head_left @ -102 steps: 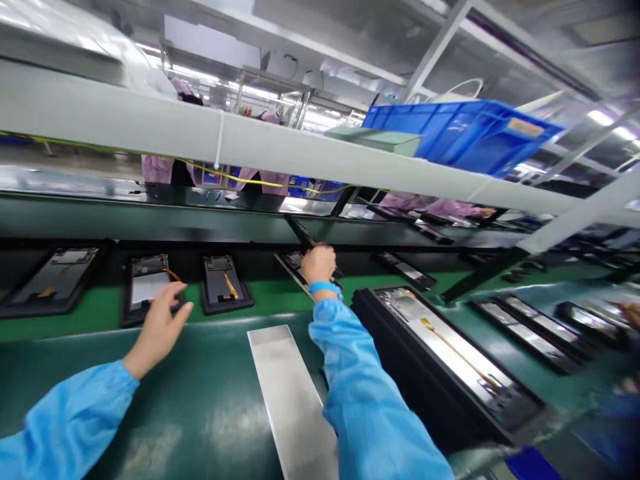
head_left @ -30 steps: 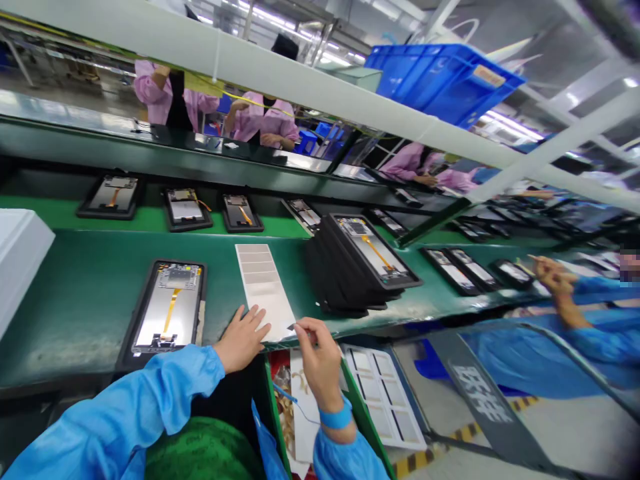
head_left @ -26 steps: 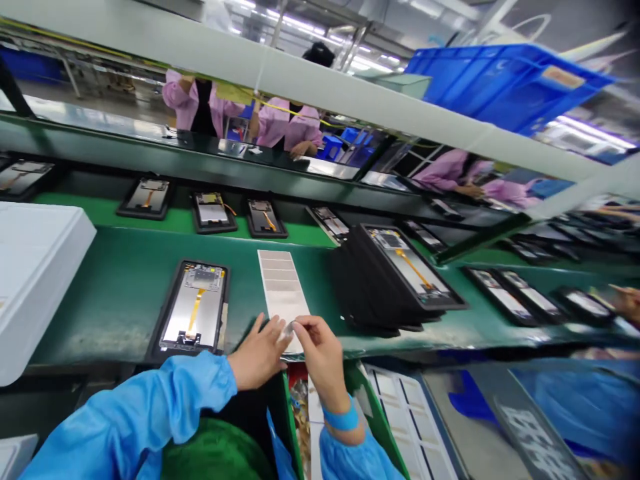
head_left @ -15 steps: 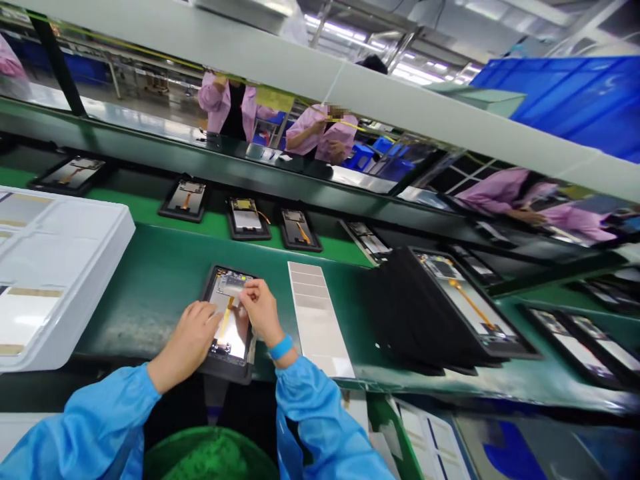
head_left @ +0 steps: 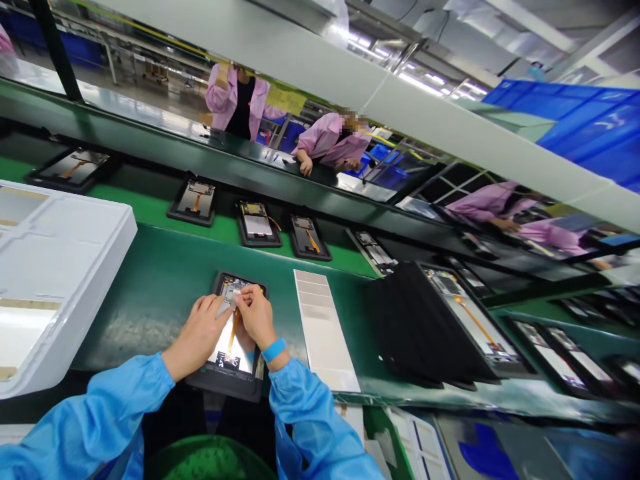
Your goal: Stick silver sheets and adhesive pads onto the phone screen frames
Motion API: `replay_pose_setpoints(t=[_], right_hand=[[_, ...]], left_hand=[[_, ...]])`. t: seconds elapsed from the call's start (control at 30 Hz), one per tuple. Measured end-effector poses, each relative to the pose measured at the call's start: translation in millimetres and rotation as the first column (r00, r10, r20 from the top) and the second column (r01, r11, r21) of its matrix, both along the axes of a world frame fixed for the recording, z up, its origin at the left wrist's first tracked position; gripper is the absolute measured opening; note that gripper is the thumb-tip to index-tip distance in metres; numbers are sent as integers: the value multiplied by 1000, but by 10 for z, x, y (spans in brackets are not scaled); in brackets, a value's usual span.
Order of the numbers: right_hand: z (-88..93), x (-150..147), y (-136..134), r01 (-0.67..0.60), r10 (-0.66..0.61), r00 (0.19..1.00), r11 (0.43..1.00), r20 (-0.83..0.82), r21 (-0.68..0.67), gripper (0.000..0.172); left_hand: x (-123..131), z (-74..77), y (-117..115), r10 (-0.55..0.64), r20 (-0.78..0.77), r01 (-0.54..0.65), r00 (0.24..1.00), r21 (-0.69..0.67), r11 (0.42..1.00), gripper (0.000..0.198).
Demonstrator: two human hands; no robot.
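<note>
An opened tablet (head_left: pixel 244 363) with a black frame, bright silver inside and an orange ribbon cable (head_left: pixel 233 333) lies at the bench edge before me. My left hand (head_left: pixel 200 333) rests over its left side, fingers stretched toward the upper end of the cable. Thumb and fingers of my right hand (head_left: pixel 254 313) are pinched together over the upper part of the tablet, beside the circuit area. A small pale piece shows at those fingertips, too small to name. The hands partly cover the tablet's middle.
To the right lies a pale strip sheet (head_left: pixel 327 333), then a stack of black tablet housings (head_left: pixel 415 333). A white tray (head_left: pixel 95 233) stands at left. Several opened tablets (head_left: pixel 193 200) line the green conveyor behind. People in pink jackets (head_left: pixel 330 140) sit beyond.
My right hand has shifted slightly left and down, closer to my left fingers. My left hand has moved up along the tablet. The view has tilted a little.
</note>
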State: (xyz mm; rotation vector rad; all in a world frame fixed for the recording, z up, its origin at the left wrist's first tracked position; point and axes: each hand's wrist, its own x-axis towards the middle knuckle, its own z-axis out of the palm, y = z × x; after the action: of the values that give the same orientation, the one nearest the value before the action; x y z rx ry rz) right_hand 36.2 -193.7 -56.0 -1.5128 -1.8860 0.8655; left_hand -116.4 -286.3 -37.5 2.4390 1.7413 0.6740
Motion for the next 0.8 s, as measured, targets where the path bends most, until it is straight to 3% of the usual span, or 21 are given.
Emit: replay_pose_setpoints(t=[0.2,0.4,0.63,0.8], right_hand=[[43,-17,-37,-22,20,995,1000,98,22,6],[66,78,38,-139,80,964,965,254,223,17],[-5,163,183,-202,126,940,954,316,220,14],[42,116,194,-172,92,939,961,332,218,5]], left_hand=[[57,-15,48,24,-41,-25,999,-34,999,38],[85,-15,52,48,-78,-51,996,-33,998,34],[102,-76,42,83,-134,-83,988,-1,997,35],[52,-56,43,76,-108,-77,991,-5,997,34]])
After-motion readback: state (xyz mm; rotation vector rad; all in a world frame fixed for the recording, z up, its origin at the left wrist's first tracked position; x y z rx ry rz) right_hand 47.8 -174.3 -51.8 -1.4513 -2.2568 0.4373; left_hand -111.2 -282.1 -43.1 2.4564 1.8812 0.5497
